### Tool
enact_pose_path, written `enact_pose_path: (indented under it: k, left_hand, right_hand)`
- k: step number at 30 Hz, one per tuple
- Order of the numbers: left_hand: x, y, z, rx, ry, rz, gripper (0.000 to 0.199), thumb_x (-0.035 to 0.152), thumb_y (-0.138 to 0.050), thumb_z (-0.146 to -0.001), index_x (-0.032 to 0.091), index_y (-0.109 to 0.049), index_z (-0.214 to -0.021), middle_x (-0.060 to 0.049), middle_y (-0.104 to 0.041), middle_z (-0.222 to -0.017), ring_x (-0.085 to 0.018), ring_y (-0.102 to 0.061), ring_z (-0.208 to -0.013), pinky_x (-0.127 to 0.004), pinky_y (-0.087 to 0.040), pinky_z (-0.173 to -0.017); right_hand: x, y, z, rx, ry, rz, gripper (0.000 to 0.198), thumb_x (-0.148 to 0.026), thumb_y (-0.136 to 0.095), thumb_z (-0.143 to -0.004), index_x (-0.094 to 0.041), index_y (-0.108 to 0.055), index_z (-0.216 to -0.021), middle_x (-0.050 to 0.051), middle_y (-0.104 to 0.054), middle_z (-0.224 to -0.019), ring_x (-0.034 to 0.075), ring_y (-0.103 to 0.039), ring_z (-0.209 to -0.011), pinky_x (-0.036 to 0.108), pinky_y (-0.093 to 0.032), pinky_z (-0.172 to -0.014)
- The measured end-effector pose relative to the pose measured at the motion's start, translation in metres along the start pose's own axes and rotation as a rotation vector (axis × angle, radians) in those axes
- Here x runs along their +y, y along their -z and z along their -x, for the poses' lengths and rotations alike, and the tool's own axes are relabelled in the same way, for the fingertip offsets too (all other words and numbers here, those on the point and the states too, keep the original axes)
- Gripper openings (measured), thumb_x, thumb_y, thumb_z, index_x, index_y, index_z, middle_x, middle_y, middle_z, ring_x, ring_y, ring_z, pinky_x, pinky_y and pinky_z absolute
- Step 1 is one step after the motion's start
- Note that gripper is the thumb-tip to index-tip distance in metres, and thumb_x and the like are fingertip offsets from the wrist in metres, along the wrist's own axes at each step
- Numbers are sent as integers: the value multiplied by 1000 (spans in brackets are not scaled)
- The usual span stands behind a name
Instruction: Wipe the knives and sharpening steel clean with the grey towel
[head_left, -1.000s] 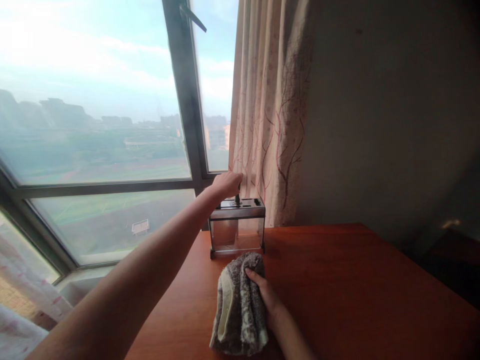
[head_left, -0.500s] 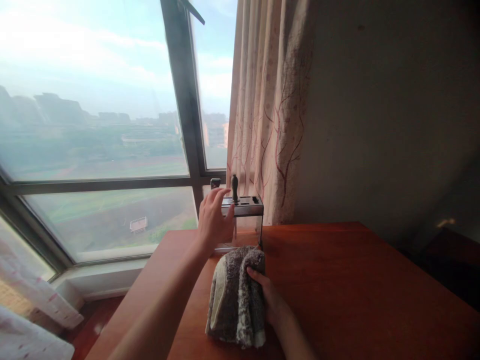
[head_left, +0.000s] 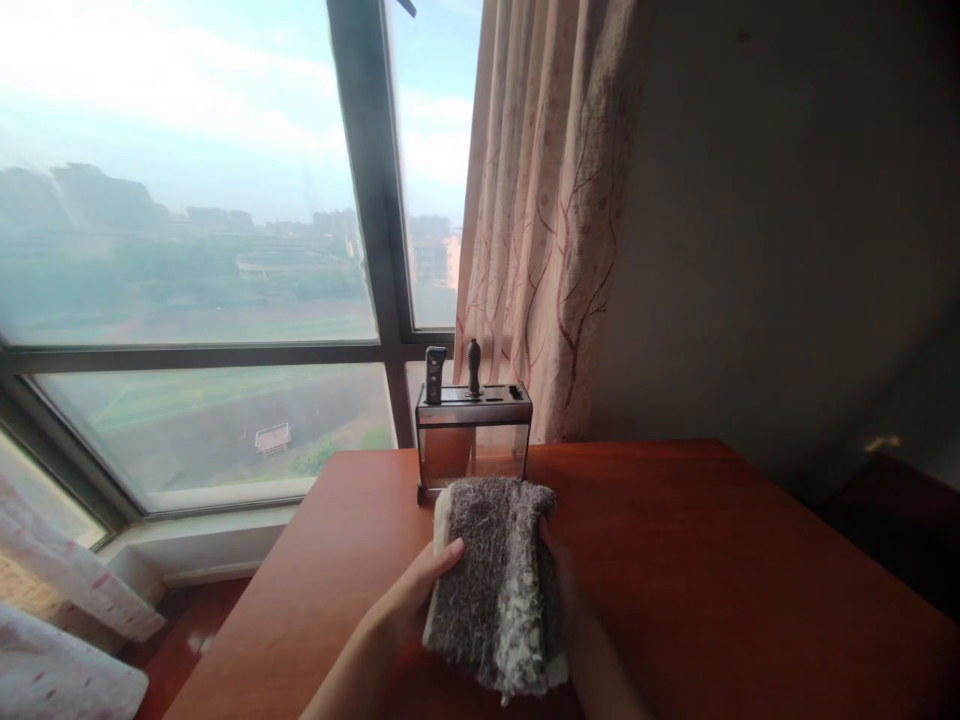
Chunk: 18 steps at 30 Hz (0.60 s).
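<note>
A folded grey-brown towel (head_left: 491,580) with a paler fringe-like strip is held up between both hands, above the near part of the table. My left hand (head_left: 420,590) grips its left side, the thumb lying on the front. On the right edge my right hand (head_left: 559,570) is closed round the cloth, its fingers partly hidden. Just beyond the towel stands a knife block (head_left: 472,410) with clear sides and a metal top. Two handles rise from it: a flat dark handle (head_left: 434,375) at the left and a rounded dark handle (head_left: 474,367) near the middle.
The reddish-brown wooden table (head_left: 697,560) reaches to the right. Behind it hang a beige curtain with branch patterns (head_left: 540,220) and a grey wall (head_left: 750,250). A large window (head_left: 195,250) fills the left, with a pale curtain (head_left: 60,640) below.
My left hand has come back from the knife block and taken hold of the towel's left side. The towel has turned and shifted slightly right, still in my right hand.
</note>
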<state>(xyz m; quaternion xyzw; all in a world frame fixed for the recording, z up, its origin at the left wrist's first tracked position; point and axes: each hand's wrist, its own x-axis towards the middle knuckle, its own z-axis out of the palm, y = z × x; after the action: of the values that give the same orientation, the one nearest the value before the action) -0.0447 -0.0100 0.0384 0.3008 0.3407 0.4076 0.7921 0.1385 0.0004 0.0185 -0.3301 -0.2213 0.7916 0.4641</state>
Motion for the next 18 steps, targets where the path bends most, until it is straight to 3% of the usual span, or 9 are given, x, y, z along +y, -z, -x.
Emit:
enact_pose_path:
  k: [2, 5, 10, 14, 18]
  left_hand:
    - [-1, 1, 1, 1, -34, -73, 50, 34, -76, -70, 15, -62, -114, -13, -74, -99, -30, -69, -94, -37, -51, -83]
    - [0, 1, -1, 109, -70, -165, 39, 30, -76, -70, 14, -66, -104, -11, -75, -93, -26, -70, -85, -32, -53, -77]
    - [-1, 7, -9, 241, -126, -139, 32, 29, -79, -64, 15, -67, -91, -6, -74, -76, -20, -68, -66, -27, -52, -62]
    - [0, 13, -8, 316, -242, -91, 35, 30, -78, -65, 18, -66, -95, -3, -74, -76, -20, -68, -66, -28, -53, -63]
    - [3, 11, -3, 340, -260, -70, 42, 31, -78, -63, 18, -65, -100, -5, -75, -81, -24, -70, -73, -32, -54, -68]
  right_hand:
    - [-2, 1, -1, -53, -57, -31, 61, -68, -51, -76, -16, -71, -102, 11, -75, -86, 32, -67, -94, 45, -48, -85]
    - [-4, 1, -6, -122, -107, -73, 69, -74, -46, -76, -15, -70, -103, 12, -75, -84, 32, -67, -92, 46, -48, -84]
    - [-5, -1, -14, -69, -70, -26, 69, -74, -47, -75, -15, -68, -106, 12, -75, -88, 31, -67, -94, 46, -48, -87]
    - [-8, -4, -14, -74, 7, -11, 67, -72, -45, -79, -17, -66, -112, 11, -75, -94, 29, -67, -96, 45, -47, -88]
    - [-4, -4, -15, -65, 36, 20, 63, -68, -51, -80, -17, -64, -115, 10, -74, -95, 28, -68, -95, 44, -48, -87]
